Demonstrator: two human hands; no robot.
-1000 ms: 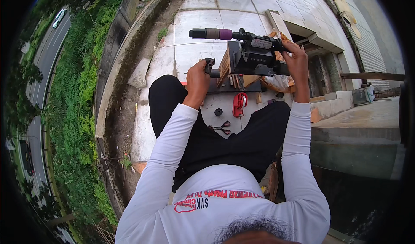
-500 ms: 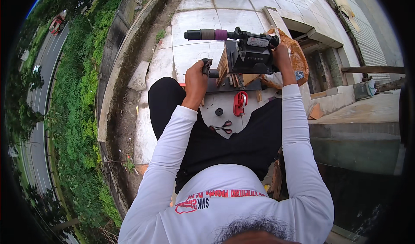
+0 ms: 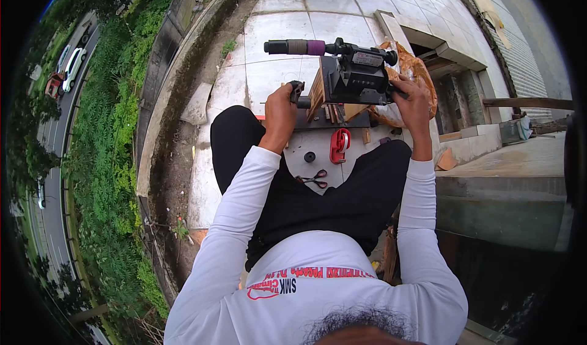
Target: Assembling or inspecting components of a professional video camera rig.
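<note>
In front of me stands a black hand-cranked winding machine (image 3: 358, 79), with a counter on its near face. A rod with grey and purple bands (image 3: 298, 48) points left from its top. My right hand (image 3: 413, 94) is closed around the dark crank handle (image 3: 391, 93) at the machine's right side. To the left, my left hand (image 3: 280, 112) is closed on a small dark piece (image 3: 296, 89), beside the end of the machine's lower shaft (image 3: 303, 102). My fingers hide most of that piece. A wooden board (image 3: 316, 91) stands against the machine's left side.
Between my legs lie scissors (image 3: 317, 178), a red tool (image 3: 338, 146) and a small black spool (image 3: 309, 157). A dark base (image 3: 318, 120) with wood pieces is under the machine. An orange-brown plastic bag (image 3: 422, 60) sits behind my right hand. A low wall (image 3: 160, 88) runs along the left.
My right hand has come down and slightly right with the crank, from the machine's upper right to its lower right. My left hand has hardly moved.
</note>
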